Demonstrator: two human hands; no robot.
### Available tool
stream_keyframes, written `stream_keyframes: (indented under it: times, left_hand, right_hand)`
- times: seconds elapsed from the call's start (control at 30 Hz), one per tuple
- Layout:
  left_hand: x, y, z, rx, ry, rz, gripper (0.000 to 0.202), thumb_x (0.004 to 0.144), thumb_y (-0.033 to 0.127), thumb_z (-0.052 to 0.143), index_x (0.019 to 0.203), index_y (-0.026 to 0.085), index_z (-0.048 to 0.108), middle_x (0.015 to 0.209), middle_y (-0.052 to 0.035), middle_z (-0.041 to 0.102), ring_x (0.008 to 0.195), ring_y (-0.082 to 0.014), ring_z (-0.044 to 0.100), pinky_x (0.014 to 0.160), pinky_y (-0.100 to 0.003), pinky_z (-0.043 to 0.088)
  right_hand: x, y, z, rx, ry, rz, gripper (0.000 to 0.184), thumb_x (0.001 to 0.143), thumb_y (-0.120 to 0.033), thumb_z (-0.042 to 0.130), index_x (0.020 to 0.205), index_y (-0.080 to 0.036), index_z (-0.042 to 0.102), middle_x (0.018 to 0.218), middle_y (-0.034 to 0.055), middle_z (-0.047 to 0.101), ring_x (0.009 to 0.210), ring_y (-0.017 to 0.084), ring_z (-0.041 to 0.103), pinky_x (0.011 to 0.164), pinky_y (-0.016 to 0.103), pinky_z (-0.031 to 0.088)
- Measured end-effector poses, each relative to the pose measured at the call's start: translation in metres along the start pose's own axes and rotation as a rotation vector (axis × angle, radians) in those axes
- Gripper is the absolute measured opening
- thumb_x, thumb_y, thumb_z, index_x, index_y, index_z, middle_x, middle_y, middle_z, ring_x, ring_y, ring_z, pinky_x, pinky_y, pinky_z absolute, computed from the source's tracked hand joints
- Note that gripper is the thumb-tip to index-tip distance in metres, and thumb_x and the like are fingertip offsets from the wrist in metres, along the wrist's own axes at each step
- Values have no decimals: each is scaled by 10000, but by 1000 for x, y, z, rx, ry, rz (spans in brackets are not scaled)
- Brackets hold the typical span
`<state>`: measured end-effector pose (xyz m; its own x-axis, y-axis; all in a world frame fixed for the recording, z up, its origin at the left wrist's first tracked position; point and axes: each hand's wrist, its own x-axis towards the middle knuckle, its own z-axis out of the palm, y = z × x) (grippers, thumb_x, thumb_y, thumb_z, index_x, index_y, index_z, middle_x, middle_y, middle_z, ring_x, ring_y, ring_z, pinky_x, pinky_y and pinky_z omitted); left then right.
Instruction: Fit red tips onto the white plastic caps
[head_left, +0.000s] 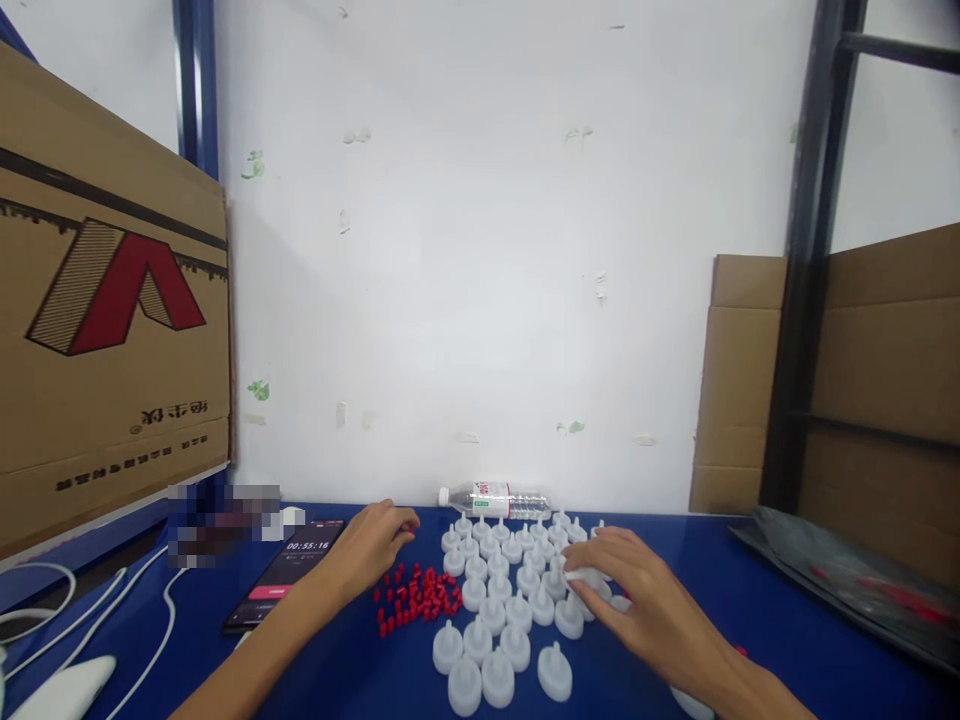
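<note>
Now one white cap (589, 574) between pinching fingers (600, 551) of the right hand (637, 585), red tips (427, 592) near the left hand (371, 540), fingers apart.

a clear bottle (491, 500) with a white cap and a red, white and green label lies on its side along the foot of the scuffed white wall (465, 250), while at the left a phone (281, 575) showing 00:55:16 rests on the blue tabletop (341, 670) near white cables (166, 620) and a rounded white object (67, 692). a big cardboard box (112, 400) printed with a red and black angular shape fills the left side; at the right, flattened-looking cardboard (739, 390) stands beside a dark post (802, 300), and a grey plastic bag (817, 570) lies on the table's edge.
</note>
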<state>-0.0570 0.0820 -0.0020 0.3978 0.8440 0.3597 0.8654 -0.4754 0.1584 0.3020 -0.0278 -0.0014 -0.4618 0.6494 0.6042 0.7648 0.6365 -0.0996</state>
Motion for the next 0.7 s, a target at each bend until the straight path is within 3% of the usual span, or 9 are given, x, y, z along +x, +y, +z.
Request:
stream_keyframes:
  times: [0.4, 0.7]
  left_hand:
    - [-1, 5, -1, 18, -66, 110, 232, 918, 153, 554, 852, 235, 761, 873, -56, 747, 968, -250, 633, 837, -309, 425]
    - [-6, 2, 8, 37, -81, 81, 256, 847, 98, 577, 854, 255, 779, 921, -62, 735, 912, -256, 656, 821, -330, 432]
  right_hand:
    - [-1, -3, 0, 17, -21, 0, 97, 992, -244, 550, 1023, -256, 641, 1043, 32, 725, 955, 213, 675, 902, 398, 487]
    - [0, -7, 2, 27, -53, -15, 115, 995, -239, 531, 1046, -259, 632, 1019, 36, 718, 937, 227, 662, 923, 426, 474]
